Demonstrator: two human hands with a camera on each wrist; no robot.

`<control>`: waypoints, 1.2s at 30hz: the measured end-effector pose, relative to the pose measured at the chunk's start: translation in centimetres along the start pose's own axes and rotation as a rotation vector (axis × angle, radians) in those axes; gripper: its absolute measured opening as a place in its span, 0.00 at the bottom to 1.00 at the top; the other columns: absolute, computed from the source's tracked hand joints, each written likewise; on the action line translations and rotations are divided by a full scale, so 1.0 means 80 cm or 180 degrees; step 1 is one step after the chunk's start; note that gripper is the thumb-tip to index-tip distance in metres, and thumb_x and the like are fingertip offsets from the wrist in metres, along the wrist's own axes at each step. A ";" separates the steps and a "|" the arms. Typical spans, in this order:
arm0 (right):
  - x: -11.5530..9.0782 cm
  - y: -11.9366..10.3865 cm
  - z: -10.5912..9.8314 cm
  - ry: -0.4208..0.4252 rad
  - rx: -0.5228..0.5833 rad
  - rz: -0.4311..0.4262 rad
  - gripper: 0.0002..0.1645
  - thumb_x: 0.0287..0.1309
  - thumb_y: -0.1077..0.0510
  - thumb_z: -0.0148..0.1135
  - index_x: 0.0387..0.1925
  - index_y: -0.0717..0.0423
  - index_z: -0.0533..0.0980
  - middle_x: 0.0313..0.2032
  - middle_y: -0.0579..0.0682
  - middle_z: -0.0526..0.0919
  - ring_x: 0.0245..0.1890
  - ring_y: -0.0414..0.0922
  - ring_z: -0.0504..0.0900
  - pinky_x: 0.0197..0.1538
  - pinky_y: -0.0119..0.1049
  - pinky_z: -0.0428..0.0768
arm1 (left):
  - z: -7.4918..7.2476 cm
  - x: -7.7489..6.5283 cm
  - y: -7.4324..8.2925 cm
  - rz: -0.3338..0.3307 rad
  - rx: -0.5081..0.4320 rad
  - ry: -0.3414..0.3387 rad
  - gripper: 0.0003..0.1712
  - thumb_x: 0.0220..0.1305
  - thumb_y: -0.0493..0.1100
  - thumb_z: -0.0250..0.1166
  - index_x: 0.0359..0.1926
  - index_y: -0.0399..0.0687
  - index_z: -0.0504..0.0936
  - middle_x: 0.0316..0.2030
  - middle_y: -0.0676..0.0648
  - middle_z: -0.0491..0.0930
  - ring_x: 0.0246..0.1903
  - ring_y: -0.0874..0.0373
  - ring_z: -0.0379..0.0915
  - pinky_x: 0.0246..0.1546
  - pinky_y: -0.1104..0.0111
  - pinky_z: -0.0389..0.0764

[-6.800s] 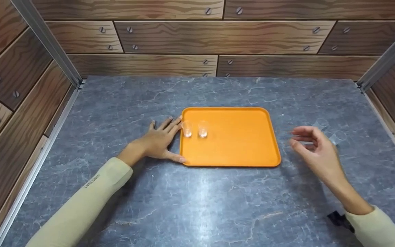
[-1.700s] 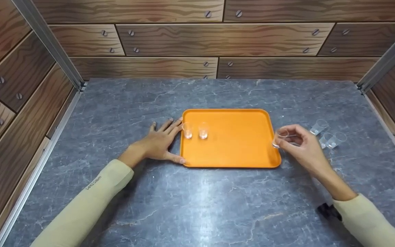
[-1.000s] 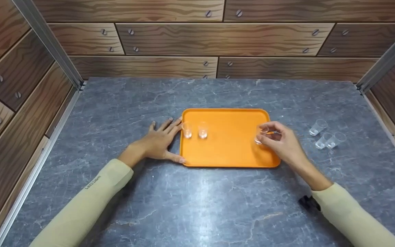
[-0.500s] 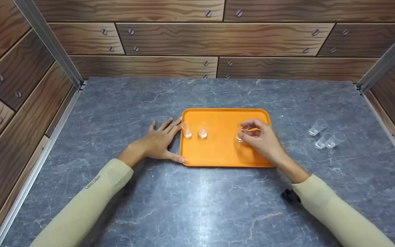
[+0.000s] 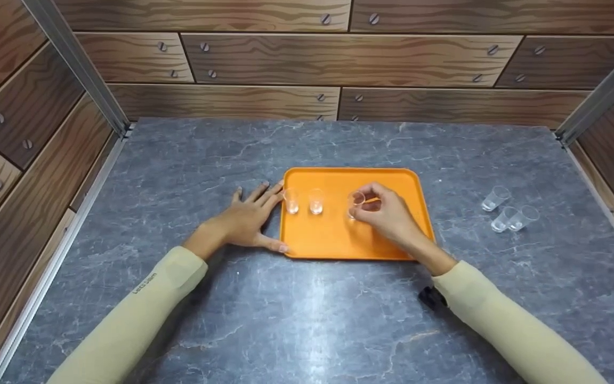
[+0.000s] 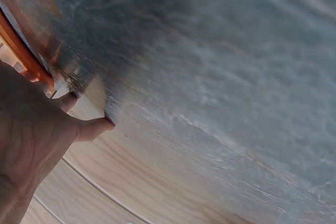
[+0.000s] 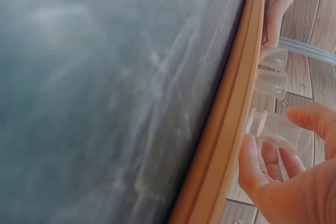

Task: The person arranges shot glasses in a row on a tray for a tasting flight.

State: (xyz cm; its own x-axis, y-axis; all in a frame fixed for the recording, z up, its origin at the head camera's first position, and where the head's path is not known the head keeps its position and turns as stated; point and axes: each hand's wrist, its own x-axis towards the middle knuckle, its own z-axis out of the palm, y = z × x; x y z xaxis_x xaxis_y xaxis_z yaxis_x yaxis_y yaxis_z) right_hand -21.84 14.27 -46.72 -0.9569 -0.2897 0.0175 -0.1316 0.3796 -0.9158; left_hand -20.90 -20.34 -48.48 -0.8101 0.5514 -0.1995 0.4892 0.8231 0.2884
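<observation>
My right hand pinches a small clear shot glass between thumb and fingers, upright over the middle of the orange tray. In the right wrist view that shot glass sits between the fingertips, its base close to the tray's edge. Two more clear shot glasses stand upright in a row on the tray's left part, one shot glass by the left rim and another shot glass beside it. My left hand lies flat with fingers spread, thumb and fingertips touching the tray's left edge.
Three clear shot glasses stand on the grey marbled table right of the tray: a rear shot glass, a front shot glass and an outer shot glass. Wood-patterned walls enclose the table at the back and sides.
My right hand has carried a shot glass leftward from the right rim to the tray's middle, near the two standing ones. The left hand has stayed at the tray's edge.
</observation>
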 end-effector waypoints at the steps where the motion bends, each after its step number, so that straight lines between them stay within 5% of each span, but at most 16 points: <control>1: 0.001 -0.001 0.001 -0.0027 0.0008 0.0028 0.20 0.64 0.64 0.77 0.54 0.65 0.82 0.52 0.60 0.86 0.50 0.55 0.86 0.56 0.36 0.83 | 0.000 0.000 0.000 -0.0002 -0.0001 0.0000 0.76 0.59 0.86 0.65 0.90 0.48 0.43 0.89 0.47 0.33 0.86 0.39 0.31 0.73 0.23 0.40; 16: 0.014 -0.003 0.010 -0.0139 0.0146 0.0133 0.21 0.62 0.65 0.77 0.55 0.64 0.82 0.50 0.58 0.87 0.50 0.51 0.86 0.53 0.32 0.82 | -0.001 -0.001 0.000 0.0002 0.0022 0.0031 0.76 0.59 0.86 0.66 0.90 0.48 0.44 0.89 0.46 0.33 0.85 0.39 0.31 0.73 0.24 0.40; 36: 0.024 -0.005 0.019 -0.0288 -0.0139 0.0334 0.21 0.65 0.61 0.77 0.57 0.59 0.81 0.53 0.55 0.84 0.54 0.52 0.85 0.61 0.45 0.80 | 0.002 0.000 0.000 0.0010 -0.0021 0.0029 0.76 0.59 0.86 0.65 0.90 0.48 0.43 0.88 0.47 0.32 0.85 0.39 0.30 0.73 0.24 0.38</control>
State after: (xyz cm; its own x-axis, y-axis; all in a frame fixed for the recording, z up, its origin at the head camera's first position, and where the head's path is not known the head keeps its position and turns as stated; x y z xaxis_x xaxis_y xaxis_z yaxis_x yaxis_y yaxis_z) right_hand -23.21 12.20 -46.93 -0.9391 -0.3236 -0.1154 -0.0452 0.4493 -0.8922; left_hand -20.84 -20.36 -48.61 -0.8113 0.5528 -0.1901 0.4898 0.8204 0.2951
